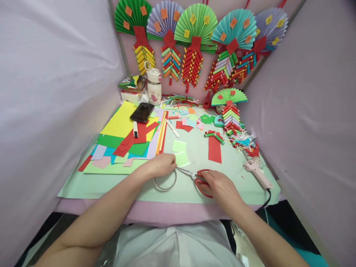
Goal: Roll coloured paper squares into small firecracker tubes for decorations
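Looking down at my right hand (219, 189), I see its fingers drawn together over the red handles of the scissors (193, 174), clamped on them. I cannot tell whether any finger sits inside a loop. The scissors lie flat on the mat (111, 185). Their long axis runs from the handles under that hand up and to the left, with the blades close together and the tips aimed at my left hand (162, 165). The right hand is plainly the nearer one to the handles; the left is nearer to the tips.

The left hand's fingers are curled in, knuckles up, their ends touching the near edge of a pale green square (183, 159). I cannot tell whether they pinch it. The square lies just beyond the blade tips, between the two hands. A thin hoop (164, 190) lies under the left wrist. Farther out, a red strip (214, 149) lies beyond the right hand, and a glue gun (257, 170) sits well off to its right.
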The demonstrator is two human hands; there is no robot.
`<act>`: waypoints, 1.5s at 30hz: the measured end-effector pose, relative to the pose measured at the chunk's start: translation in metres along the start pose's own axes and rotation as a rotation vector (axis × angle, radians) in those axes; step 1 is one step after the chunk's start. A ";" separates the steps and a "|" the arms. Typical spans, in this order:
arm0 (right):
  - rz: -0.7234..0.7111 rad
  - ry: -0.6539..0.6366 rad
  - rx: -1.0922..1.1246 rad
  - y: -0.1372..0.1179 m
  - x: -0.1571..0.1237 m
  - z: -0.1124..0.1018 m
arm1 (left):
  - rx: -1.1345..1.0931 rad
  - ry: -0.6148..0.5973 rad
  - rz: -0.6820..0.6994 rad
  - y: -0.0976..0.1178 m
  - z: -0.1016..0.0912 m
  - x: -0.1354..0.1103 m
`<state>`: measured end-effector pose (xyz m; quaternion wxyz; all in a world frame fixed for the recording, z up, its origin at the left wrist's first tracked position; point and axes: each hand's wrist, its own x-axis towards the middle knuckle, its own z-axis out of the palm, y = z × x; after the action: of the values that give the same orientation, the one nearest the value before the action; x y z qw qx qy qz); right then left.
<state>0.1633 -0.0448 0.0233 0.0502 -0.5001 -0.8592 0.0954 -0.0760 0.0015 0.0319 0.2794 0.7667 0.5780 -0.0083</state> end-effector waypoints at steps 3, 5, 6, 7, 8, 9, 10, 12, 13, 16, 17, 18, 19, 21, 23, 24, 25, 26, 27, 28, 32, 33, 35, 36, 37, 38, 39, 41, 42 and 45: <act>0.003 -0.014 0.016 0.001 0.000 -0.002 | -0.008 -0.019 0.012 -0.001 -0.001 -0.001; 0.001 -0.018 0.028 0.003 -0.001 -0.002 | -0.021 -0.031 0.028 -0.003 -0.005 -0.003; -0.003 -0.018 0.036 0.005 -0.002 -0.002 | -0.035 -0.029 0.038 -0.005 -0.008 -0.004; -0.007 -0.015 0.046 0.007 -0.002 -0.001 | -0.056 -0.027 0.045 -0.006 -0.011 -0.005; -0.014 -0.012 0.058 0.010 -0.004 0.000 | -0.091 -0.027 0.049 -0.007 -0.014 -0.006; -0.022 -0.006 0.069 0.012 -0.005 0.001 | -0.141 -0.032 0.046 -0.008 -0.018 -0.007; -0.032 0.001 0.080 0.015 -0.006 0.003 | -0.207 -0.037 0.038 -0.008 -0.020 -0.007; -0.047 0.011 0.096 0.018 -0.007 0.005 | -0.373 -0.038 0.018 -0.008 -0.023 -0.007; -0.049 0.013 0.100 0.019 -0.007 0.006 | -0.459 -0.038 0.009 -0.008 -0.022 -0.005; -0.038 0.004 0.098 0.016 -0.006 0.003 | -0.623 -0.059 -0.022 -0.007 -0.014 0.002; -0.034 -0.010 0.099 0.014 -0.005 0.000 | -0.634 -0.069 -0.035 -0.008 -0.010 0.005; -0.041 -0.031 0.107 0.013 -0.005 -0.003 | -0.632 -0.075 -0.048 -0.008 -0.006 0.007; -0.058 -0.057 0.125 0.012 -0.005 -0.007 | -0.623 -0.073 -0.057 -0.009 -0.004 0.009; -0.103 -0.114 0.189 0.013 -0.008 -0.015 | -0.616 -0.060 -0.055 -0.011 -0.001 0.011; -0.090 -0.140 0.254 0.018 -0.010 -0.022 | -0.659 -0.040 -0.047 -0.013 -0.002 0.010; -0.041 -0.123 0.270 0.023 -0.011 -0.024 | -0.705 -0.028 -0.046 -0.014 -0.005 0.010; 0.029 -0.087 0.272 0.027 -0.010 -0.026 | -0.765 -0.013 -0.046 -0.015 -0.007 0.010; 0.101 -0.034 0.261 0.031 -0.007 -0.028 | -0.834 0.001 -0.046 -0.016 -0.010 0.009; 0.164 0.027 0.242 0.035 -0.001 -0.029 | -0.905 0.017 -0.047 -0.017 -0.013 0.009; 0.204 0.079 0.218 0.037 0.007 -0.029 | -0.970 0.032 -0.046 -0.017 -0.016 0.009; 0.204 0.152 0.122 0.033 0.059 -0.018 | -1.122 0.082 -0.056 -0.019 -0.023 0.009; 0.217 0.159 0.084 0.030 0.073 -0.013 | -1.132 0.092 -0.060 -0.019 -0.023 0.009; 0.270 0.180 0.018 0.026 0.096 -0.002 | -1.133 0.116 -0.067 -0.022 -0.022 0.010; 0.282 0.191 0.001 0.024 0.103 0.004 | -1.128 0.131 -0.069 -0.023 -0.022 0.011; 0.278 0.225 -0.012 0.022 0.107 0.010 | -1.123 0.147 -0.069 -0.025 -0.022 0.011; 0.250 0.280 -0.015 0.020 0.108 0.015 | -1.120 0.163 -0.066 -0.026 -0.021 0.012; 0.200 0.353 -0.008 0.018 0.105 0.019 | -1.119 0.180 -0.061 -0.028 -0.021 0.012; 0.037 0.486 0.038 0.010 0.091 0.026 | -1.125 0.204 -0.045 -0.030 -0.020 0.013; -0.054 0.513 0.078 0.005 0.082 0.029 | -1.131 0.215 -0.036 -0.030 -0.020 0.013; -0.235 0.426 0.182 -0.014 0.054 0.036 | -1.136 0.242 -0.024 -0.030 -0.018 0.013</act>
<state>0.1179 -0.0089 -0.0088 0.2853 -0.3990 -0.8695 0.0583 -0.1043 0.0267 0.0301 0.5789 0.4853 0.5284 0.3876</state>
